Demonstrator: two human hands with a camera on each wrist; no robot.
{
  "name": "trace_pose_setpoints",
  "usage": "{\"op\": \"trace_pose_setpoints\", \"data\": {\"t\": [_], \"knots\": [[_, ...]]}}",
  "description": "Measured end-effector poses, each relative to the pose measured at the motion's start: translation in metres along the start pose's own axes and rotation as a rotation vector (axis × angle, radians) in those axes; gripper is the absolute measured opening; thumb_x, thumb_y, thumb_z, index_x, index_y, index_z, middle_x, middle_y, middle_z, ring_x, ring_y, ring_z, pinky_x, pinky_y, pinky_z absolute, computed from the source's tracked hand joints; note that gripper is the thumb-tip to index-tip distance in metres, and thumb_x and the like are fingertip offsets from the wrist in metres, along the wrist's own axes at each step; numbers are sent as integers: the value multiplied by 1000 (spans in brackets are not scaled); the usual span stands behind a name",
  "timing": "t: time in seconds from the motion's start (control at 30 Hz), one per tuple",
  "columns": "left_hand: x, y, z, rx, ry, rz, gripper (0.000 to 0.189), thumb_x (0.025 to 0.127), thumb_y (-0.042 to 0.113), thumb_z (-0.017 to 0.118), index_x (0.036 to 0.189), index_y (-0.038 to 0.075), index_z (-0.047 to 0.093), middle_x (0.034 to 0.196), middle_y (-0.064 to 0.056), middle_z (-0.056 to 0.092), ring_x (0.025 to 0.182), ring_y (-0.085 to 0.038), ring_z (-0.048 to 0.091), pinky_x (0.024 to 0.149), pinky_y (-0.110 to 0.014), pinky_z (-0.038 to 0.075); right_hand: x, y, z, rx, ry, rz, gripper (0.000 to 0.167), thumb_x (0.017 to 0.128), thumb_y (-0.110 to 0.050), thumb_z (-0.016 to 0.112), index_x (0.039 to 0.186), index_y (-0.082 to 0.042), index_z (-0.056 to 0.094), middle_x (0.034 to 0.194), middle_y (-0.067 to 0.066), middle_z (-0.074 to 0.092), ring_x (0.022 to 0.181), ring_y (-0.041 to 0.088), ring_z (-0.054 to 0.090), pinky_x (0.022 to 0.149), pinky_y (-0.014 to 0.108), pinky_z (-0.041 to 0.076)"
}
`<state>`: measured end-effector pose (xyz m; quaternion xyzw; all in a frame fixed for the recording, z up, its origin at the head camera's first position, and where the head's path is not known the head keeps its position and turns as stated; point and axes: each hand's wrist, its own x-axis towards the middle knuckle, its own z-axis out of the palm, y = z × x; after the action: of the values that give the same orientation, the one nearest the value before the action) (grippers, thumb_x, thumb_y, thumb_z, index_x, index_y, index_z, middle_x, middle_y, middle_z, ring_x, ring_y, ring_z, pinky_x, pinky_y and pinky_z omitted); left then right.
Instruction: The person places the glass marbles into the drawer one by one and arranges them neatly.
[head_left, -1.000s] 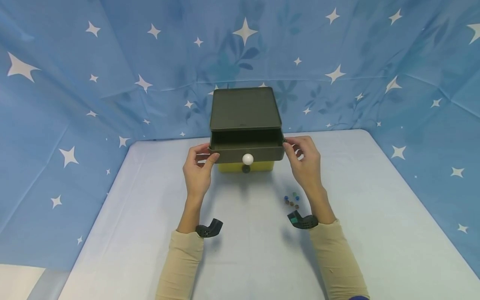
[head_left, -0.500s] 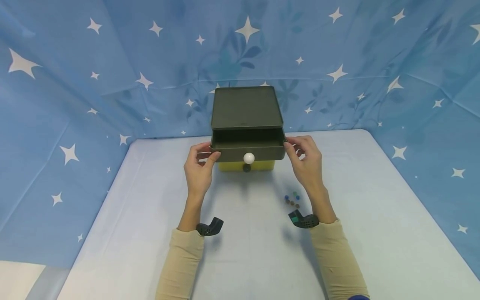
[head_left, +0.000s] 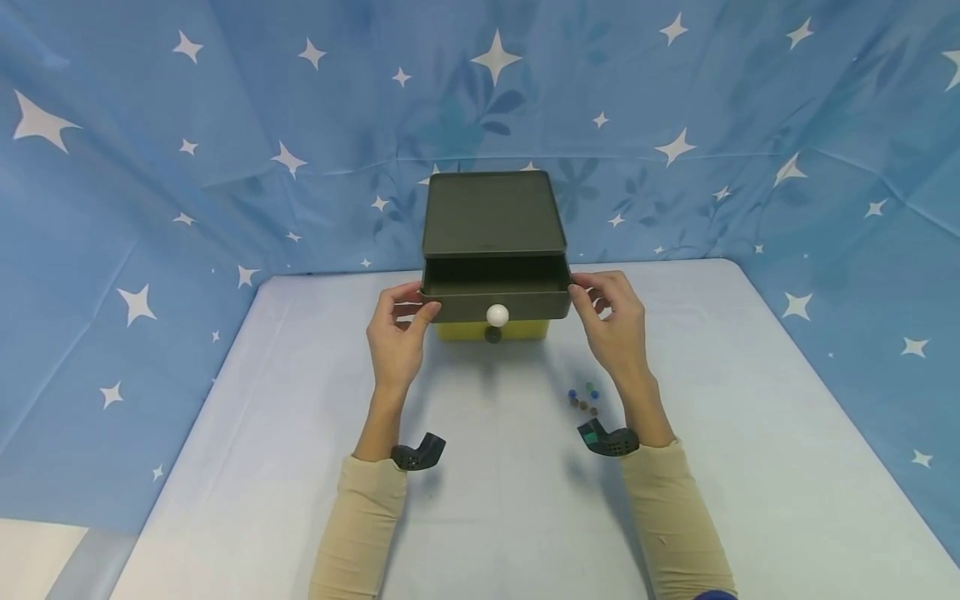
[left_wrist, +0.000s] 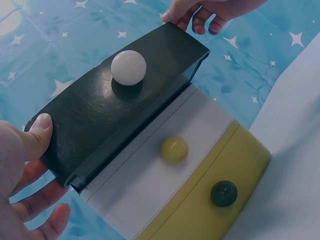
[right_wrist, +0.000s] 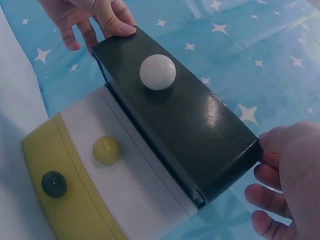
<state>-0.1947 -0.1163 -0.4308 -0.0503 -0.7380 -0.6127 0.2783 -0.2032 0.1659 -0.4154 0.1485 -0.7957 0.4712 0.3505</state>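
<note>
A small drawer cabinet (head_left: 493,212) with a dark green top stands at the back of the table. Its dark green top drawer (head_left: 457,309), fitted with a white round knob (head_left: 497,315), is pulled out, and the part of its inside in view is dark. My left hand (head_left: 397,342) grips this drawer's left front corner, thumb on the front face. At the opposite corner my right hand (head_left: 617,325) holds the drawer between thumb and fingers. Below, in the left wrist view, a white drawer (left_wrist: 132,192) with a yellow knob (left_wrist: 174,150) and a yellow drawer (left_wrist: 250,155) with a dark green knob (left_wrist: 223,193) are closed.
Several small blue, green and brown beads (head_left: 583,406) lie on the white tabletop (head_left: 495,500), just left of my right forearm. A blue star-patterned curtain (head_left: 337,100) hangs close behind the cabinet and along the table's sides.
</note>
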Motion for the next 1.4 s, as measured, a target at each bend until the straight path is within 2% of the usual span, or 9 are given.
{"op": "trace_pose_setpoints", "data": {"t": [0.23,0.47,0.73,0.97,1.13,1.4], "knots": [[0,-1,-1,-6,3,6,41,86,22,80,121,8,66,106,-14,67,94,-20,66,73,-28,49,2,-1,-2,10,-9,-27,19,94,-8,69,111,1,72,102,17,67,82,4,53,69,22,45],[1,-1,-1,-8,9,13,40,86,21,80,121,8,66,107,-13,67,93,-20,65,71,-21,48,3,0,-5,-21,-33,-7,23,96,-12,68,115,1,69,102,17,67,83,3,53,71,21,45],[1,0,0,-7,6,10,41,85,21,81,121,7,66,107,-14,67,94,-22,66,73,-29,50,3,2,-10,-31,-38,15,23,96,-12,67,116,0,69,100,16,67,83,2,52,71,22,45],[2,1,2,-17,7,7,40,85,19,81,120,7,66,108,-15,67,94,-25,66,72,-21,47,3,3,-15,-61,-56,15,24,96,-12,67,116,0,68,100,16,68,82,2,52,71,17,43],[2,0,2,-25,4,11,40,85,23,81,120,8,67,107,-15,67,94,-25,66,72,-24,48,2,4,-18,-84,-81,26,24,96,-13,67,117,0,68,100,16,67,83,1,51,70,16,42],[0,-2,1,3,2,8,40,86,24,80,120,8,66,108,-13,68,95,-25,66,71,-20,47,1,6,-23,-117,-115,57,24,97,-15,66,116,-1,68,99,14,66,85,10,54,71,18,42]]}}
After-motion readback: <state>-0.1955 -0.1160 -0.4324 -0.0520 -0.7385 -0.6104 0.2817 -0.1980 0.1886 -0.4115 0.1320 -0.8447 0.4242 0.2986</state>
